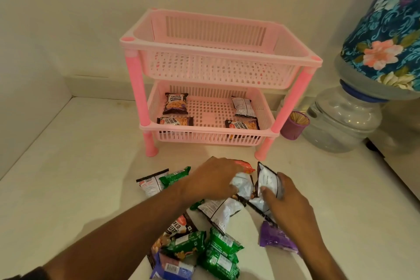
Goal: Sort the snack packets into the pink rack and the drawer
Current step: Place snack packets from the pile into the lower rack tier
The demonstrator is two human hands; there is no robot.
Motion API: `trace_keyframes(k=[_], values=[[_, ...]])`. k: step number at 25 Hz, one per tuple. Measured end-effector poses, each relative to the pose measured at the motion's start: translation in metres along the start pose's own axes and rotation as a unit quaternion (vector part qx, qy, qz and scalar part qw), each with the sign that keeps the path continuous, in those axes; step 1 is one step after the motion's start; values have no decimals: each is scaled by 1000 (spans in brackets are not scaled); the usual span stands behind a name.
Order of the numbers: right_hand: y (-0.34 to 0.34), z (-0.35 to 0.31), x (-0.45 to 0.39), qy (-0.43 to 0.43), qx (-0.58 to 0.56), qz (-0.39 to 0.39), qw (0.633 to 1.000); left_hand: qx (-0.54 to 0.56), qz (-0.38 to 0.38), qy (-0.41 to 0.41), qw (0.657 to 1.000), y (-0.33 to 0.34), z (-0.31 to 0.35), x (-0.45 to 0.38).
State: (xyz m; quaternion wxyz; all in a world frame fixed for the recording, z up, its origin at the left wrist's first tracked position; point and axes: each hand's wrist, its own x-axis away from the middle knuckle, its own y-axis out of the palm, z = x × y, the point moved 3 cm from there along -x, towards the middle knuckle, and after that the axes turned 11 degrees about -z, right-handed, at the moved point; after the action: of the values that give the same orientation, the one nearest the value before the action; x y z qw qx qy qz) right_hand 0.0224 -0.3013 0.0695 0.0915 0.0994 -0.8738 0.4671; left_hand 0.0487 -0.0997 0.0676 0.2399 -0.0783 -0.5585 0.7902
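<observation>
A pink two-tier rack (pixel 136 43) stands on the white counter against the wall. Its top basket holds nothing; its lower basket (pixel 270 118) holds several dark salted peanut packets (pixel 176 103). In front of the rack lies a pile of snack packets: green ones (pixel 221 243), a purple one (pixel 273 236), a blue one (pixel 168 268) and more peanut packets (pixel 219 210). My left hand (pixel 213 179) grips a silver-backed packet (pixel 242 185) at the pile's far side. My right hand (pixel 288 198) holds another peanut packet (pixel 268 180) upright beside it. No drawer shows.
A purple cup of toothpicks (pixel 294 126) stands right of the rack. Beside it is a clear water jar (pixel 341 120) under a floral cloth cover (pixel 391 29). A lone peanut packet (pixel 151 183) and a green packet (pixel 176 176) lie left of my hands.
</observation>
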Motion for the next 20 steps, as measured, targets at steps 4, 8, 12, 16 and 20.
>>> trace_keyframes(k=[4,8,12,16,20], values=[[-28,-27,-27,-52,-40,32,997,44,46,-34,997,-43,-25,-5],[-41,-53,-58,-87,-37,64,993,58,84,-70,992,-74,-57,-14],[-39,-83,-85,-131,-44,79,987,83,153,-105,979,-101,-89,-25],[-34,-114,-112,-174,-36,88,980,113,222,-173,953,-124,-130,-42],[-33,-143,-151,-182,-30,89,979,147,241,-212,936,-136,-158,-76]])
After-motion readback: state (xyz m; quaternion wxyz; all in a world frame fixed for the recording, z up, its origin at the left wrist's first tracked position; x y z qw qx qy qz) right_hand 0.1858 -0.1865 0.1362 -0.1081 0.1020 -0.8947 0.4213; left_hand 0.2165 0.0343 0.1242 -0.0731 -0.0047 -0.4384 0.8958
